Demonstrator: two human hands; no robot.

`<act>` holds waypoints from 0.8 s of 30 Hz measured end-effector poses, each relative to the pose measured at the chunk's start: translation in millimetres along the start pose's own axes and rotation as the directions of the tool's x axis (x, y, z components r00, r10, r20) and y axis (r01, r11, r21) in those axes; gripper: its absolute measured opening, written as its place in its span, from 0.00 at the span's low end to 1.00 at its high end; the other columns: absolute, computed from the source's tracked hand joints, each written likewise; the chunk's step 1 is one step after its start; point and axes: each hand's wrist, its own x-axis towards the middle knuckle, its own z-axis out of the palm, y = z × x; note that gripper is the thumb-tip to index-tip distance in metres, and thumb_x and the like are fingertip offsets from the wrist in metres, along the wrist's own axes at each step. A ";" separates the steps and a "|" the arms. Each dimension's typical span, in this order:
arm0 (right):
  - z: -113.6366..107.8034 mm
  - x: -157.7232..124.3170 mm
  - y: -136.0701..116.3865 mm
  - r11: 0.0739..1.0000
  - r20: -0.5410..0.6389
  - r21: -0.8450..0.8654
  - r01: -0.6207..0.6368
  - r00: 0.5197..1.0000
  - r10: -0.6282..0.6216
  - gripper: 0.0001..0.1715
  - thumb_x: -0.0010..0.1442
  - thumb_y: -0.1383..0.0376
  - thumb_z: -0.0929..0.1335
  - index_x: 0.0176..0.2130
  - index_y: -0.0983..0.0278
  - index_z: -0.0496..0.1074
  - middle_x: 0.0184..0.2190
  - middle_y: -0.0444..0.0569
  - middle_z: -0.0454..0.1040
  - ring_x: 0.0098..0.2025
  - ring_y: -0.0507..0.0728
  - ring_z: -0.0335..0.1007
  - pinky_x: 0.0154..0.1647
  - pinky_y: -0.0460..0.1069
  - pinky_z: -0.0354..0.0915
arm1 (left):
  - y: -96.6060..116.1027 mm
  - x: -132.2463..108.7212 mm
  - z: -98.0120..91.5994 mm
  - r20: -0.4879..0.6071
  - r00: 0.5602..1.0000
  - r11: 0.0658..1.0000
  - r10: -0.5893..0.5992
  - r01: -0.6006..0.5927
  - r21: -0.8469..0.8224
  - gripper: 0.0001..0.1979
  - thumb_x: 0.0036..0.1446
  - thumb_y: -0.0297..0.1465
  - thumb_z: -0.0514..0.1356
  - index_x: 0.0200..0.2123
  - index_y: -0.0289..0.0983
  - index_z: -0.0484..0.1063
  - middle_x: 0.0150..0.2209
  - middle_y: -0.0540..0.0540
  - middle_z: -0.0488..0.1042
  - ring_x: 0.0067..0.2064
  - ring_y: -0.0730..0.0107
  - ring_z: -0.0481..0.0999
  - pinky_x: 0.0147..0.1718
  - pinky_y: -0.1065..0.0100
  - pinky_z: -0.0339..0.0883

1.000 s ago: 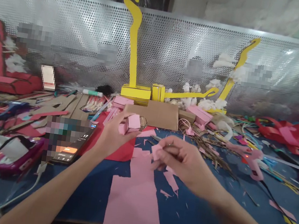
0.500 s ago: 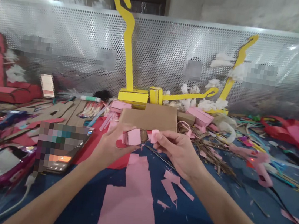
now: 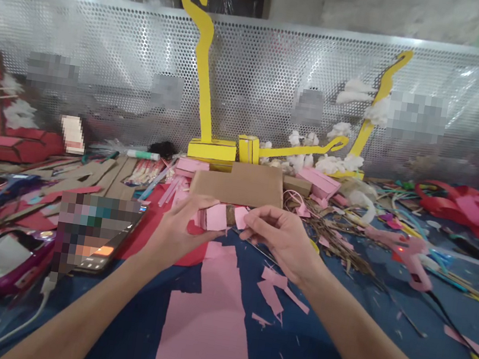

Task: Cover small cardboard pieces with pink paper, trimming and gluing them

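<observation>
My left hand (image 3: 182,226) is closed around a small block (image 3: 217,217) partly covered in pink paper, with brown showing at its right end. Between the thumb and fingers of my right hand (image 3: 274,233) is a small pink paper piece (image 3: 241,217), right beside the block's brown end; whether the two touch is hard to tell. Below both hands a large pink sheet (image 3: 209,325) lies on the blue table. Thin pink scraps (image 3: 271,295) are spread to its right. Behind the hands stands a brown cardboard piece (image 3: 239,183).
A pink glue gun (image 3: 408,253) with a black cord lies at right, near dry sticks (image 3: 345,252). At left are a phone (image 3: 108,244), a white cable and cardboard strips. Yellow hook-shaped pieces (image 3: 205,78) stand before a perforated metal panel (image 3: 264,75).
The pink piece in my right hand has moved slightly left, closer to the block's brown end, and looks more tilted. The whole view has shifted a little.
</observation>
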 end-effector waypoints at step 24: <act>5.2 -3.2 8.3 0.993 0.092 0.096 -0.064 0.994 0.056 0.21 0.53 0.52 0.79 0.28 0.64 0.74 0.24 0.42 0.73 0.22 0.48 0.65 0.24 0.46 0.61 | -0.7 -2.2 0.9 0.022 0.995 0.995 0.095 -0.096 0.036 0.23 0.57 0.36 0.72 0.54 0.44 0.72 0.53 0.43 0.80 0.55 0.56 0.80 0.56 0.54 0.74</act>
